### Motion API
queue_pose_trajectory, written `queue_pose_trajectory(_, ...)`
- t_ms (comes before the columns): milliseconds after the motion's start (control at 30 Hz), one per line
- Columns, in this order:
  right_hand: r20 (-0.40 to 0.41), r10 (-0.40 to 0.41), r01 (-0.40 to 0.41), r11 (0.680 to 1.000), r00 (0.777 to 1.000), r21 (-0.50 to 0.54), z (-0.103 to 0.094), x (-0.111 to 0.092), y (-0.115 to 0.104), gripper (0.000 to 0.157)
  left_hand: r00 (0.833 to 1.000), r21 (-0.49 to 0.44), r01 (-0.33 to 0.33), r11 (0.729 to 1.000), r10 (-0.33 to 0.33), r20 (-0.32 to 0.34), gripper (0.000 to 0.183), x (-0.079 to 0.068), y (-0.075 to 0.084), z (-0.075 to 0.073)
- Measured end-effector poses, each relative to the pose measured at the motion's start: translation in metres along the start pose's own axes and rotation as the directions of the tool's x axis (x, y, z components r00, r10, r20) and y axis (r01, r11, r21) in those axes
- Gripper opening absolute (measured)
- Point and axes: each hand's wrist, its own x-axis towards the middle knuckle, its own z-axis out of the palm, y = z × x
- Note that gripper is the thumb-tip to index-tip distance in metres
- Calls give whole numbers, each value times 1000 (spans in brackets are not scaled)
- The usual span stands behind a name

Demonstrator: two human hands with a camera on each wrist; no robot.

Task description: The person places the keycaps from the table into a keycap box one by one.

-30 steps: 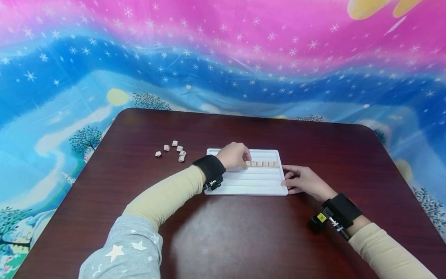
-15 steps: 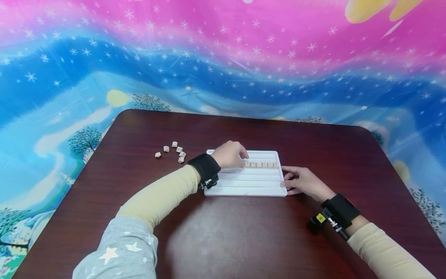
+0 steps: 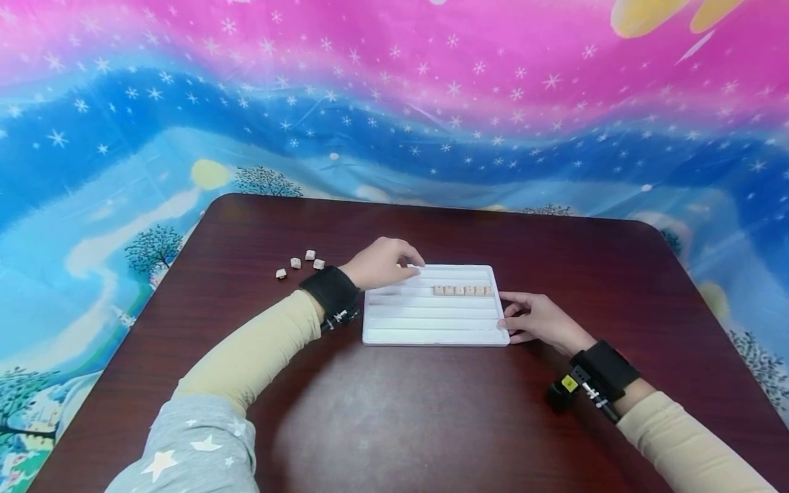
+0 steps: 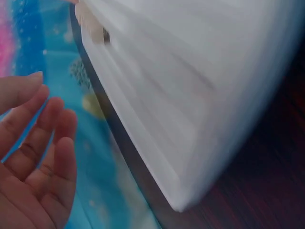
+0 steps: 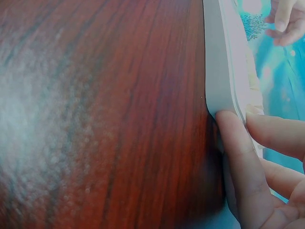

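Observation:
A white ridged tray (image 3: 431, 323) lies on the table. In one of its channels, toward the right end, stands a row of small beige keycaps (image 3: 464, 290) with dark marks. My left hand (image 3: 382, 263) is over the tray's far left corner, its fingers loosely bent with nothing between them; the left wrist view shows the same hand (image 4: 40, 157) beside the blurred tray (image 4: 157, 95). At the tray's right edge, my right hand (image 3: 542, 322) grips the rim between thumb and fingers, as the right wrist view shows with its fingers (image 5: 240, 157).
Several loose keycaps (image 3: 296, 263) lie on the dark wooden table (image 3: 394, 411), left of the tray. My left wristband (image 3: 333, 293) covers the tabletop just beside them. A printed cloth (image 3: 394, 123) hangs behind the table's far edge.
My left hand has moved left, away from the keycap row, uncovering its left end. Its wristband now hides the spot where two loose keycaps were visible. The right hand stays at the tray.

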Motion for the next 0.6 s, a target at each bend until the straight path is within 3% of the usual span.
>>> queue_pose_trajectory(267, 6, -3, 2, 1000, 1000, 16, -2, 2, 1, 73, 998, 4, -25, 1000, 25, -65, 19, -24, -25, -24)
queue_pose_trajectory(600, 18, -12, 12, 1000, 1000, 22, -1, 2, 4, 73, 995, 52, 41, 998, -37, -89, 21, -65, -59, -41)
